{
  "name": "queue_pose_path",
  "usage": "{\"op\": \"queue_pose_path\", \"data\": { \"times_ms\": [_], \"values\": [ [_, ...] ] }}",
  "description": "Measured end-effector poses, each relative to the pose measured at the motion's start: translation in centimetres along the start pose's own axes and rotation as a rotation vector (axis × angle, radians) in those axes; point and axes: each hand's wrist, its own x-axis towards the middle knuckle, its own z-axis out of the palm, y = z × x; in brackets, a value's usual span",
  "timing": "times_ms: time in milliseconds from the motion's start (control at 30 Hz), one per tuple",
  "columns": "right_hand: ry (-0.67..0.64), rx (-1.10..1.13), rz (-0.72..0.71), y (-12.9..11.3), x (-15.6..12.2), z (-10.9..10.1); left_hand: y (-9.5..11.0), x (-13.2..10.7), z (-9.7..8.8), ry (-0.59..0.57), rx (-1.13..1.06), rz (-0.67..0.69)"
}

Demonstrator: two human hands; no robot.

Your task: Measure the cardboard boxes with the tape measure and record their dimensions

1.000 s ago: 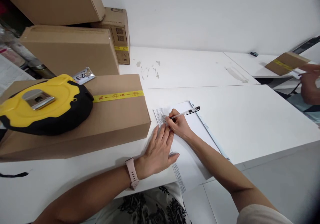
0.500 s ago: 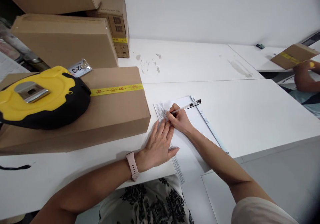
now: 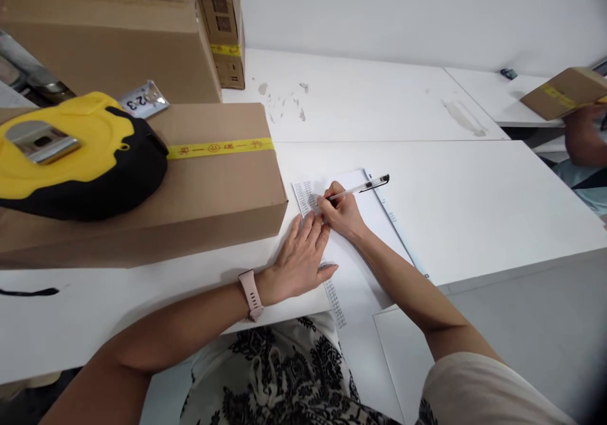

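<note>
My right hand is closed round a pen whose tip rests on a white sheet of paper with a printed column along its left edge. My left hand lies flat with fingers stretched out on the same sheet, just below and left of the pen tip, touching my right hand. A pale pink watch is on my left wrist. The sheet hangs partly over the near edge of the white table.
A long cardboard box with yellow tape lies left of the sheet, a yellow and black tape measure on it. More cardboard boxes stack behind. At far right another person's arm holds a small box.
The view has tilted down, so everything sits higher in the frame. My hands have kept their hold on paper and pen; the pen has shifted only slightly.
</note>
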Motion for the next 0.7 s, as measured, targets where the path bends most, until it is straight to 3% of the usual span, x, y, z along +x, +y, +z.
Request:
{"op": "queue_pose_path", "data": {
  "times_ms": [367, 700],
  "values": [
    [0.014, -0.027, 0.003, 0.00, -0.11, 0.03, 0.03, 0.21, -0.48, -0.058, -0.048, 0.003],
    [0.015, -0.007, -0.026, 0.07, -0.03, 0.09, 0.00, 0.20, -0.51, -0.036, -0.027, 0.010]
  ]
}}
